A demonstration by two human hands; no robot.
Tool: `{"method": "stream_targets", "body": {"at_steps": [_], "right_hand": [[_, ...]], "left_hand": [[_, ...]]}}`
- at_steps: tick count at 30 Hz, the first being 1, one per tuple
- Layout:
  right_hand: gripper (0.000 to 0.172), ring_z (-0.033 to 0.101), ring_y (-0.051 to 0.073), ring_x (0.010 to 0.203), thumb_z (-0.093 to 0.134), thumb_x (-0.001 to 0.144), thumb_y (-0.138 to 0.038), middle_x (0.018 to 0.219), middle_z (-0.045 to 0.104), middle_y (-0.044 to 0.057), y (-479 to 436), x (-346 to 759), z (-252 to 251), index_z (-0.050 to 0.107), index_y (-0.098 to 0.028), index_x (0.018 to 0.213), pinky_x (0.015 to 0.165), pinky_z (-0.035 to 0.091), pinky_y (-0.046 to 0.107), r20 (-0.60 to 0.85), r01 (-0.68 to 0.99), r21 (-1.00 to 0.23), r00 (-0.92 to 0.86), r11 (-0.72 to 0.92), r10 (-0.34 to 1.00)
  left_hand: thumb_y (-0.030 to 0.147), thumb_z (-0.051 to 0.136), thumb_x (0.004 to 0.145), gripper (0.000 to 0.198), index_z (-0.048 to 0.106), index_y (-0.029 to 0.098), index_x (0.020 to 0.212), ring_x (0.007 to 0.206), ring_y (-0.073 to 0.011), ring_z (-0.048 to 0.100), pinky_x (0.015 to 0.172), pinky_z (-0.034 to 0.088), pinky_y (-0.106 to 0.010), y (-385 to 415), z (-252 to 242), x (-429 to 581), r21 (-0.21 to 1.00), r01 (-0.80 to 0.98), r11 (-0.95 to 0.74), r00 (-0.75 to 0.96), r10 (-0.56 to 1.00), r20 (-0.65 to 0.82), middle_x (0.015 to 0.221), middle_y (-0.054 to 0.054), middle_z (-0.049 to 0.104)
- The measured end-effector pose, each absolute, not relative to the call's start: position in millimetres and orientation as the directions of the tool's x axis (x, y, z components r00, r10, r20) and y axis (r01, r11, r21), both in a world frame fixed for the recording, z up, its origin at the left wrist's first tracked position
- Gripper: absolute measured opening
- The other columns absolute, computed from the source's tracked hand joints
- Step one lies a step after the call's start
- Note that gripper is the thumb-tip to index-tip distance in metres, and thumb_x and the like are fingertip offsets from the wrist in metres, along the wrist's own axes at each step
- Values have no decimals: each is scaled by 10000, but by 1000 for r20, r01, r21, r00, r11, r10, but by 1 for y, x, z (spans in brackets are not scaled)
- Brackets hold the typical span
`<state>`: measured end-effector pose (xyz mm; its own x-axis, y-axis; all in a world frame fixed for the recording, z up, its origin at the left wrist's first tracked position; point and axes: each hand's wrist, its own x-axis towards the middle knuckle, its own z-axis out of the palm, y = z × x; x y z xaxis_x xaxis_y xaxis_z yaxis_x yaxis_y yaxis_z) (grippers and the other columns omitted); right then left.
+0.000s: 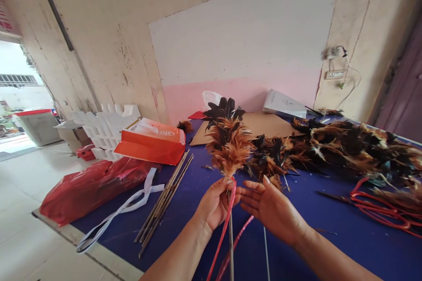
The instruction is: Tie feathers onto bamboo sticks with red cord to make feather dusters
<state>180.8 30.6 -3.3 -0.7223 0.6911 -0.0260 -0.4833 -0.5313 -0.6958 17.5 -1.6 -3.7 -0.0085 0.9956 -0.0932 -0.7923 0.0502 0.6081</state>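
My left hand (214,205) is closed around the thin stick of a feather duster (227,140), just below its tuft of brown and black feathers, which stands upright above the blue table (346,237). A red plastic string (227,221) runs down from the grip along the stick. My right hand (268,205) is beside it, fingers stretched out and apart, touching the string near the stick.
A long pile of loose brown-black feathers (346,145) lies at the right. More red string (379,210) is coiled near it. A bundle of bare sticks (165,199), white strap (125,206), orange bag (153,142), red bag (89,186) and cardboard (267,125) lie about.
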Motion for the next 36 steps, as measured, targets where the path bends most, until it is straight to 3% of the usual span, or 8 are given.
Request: {"method": "stream_targets", "body": {"at_steps": [7,11,16,21,28,30,32,36], "right_hand": [[453,601,270,970,464,787,-568,1099,611,129,38,192,4,582,-174,978,802,467,425,-107,-376,-801,-677,-467,728],[448,647,231,758,557,728,-537,1077,618,131,65,222,11,584,-174,989,545,498,313,-126,77,-992,-462,-102,878],[248,594,175,663,575,737,-407,865,655,57,73,249,29,657,-204,854,560,434,271,449,642,-617,-187,455,874],[165,558,151,744,507,821,-286,812,630,34,16,200,58,667,-245,828,687,384,280,603,470,-297,-583,832,544],[108,566,230,761,568,717,-112,678,637,106,13,136,78,656,-134,659,766,312,406,322,492,134,-842,860,432],[119,579,207,714,585,711,-129,654,638,82,15,130,107,656,-126,617,759,340,400,343,429,63,-857,901,384],[134,588,160,691,567,742,-173,663,639,31,9,126,150,677,-128,678,741,390,356,478,290,-187,-808,938,345],[348,590,105,884,399,805,-243,896,625,-23,-9,119,240,585,-88,1055,751,412,301,712,-326,-476,-687,817,141]], "left_hand": [[20,482,804,194,622,60,676,550,-108,617,571,541,-203,1,2,15,573,-819,-32,-103,990,-92,558,-46,599],[22,469,812,224,618,63,651,553,-104,612,589,539,-207,3,2,9,566,-822,-69,-160,981,-112,560,-45,597],[45,508,798,172,628,63,676,531,-104,596,583,527,-220,6,-4,10,598,-801,-22,-93,992,-88,538,-33,578],[77,609,734,72,631,69,667,494,-84,556,533,479,-187,9,-11,19,649,-761,8,-38,998,-56,545,-24,581],[45,624,693,80,611,95,632,444,-64,530,484,438,-161,11,-18,18,680,-733,-12,-68,996,-56,530,-5,597],[38,616,697,90,604,97,630,468,-82,560,489,451,-168,13,-21,16,682,-731,11,-62,995,-83,521,-7,591],[61,617,712,66,606,95,657,547,-123,613,471,454,-170,15,-24,13,684,-727,53,-39,992,-118,531,-19,590],[103,606,748,68,597,84,683,597,-145,637,433,450,-156,17,-26,12,688,-717,112,-5,986,-166,546,-27,576]]}}
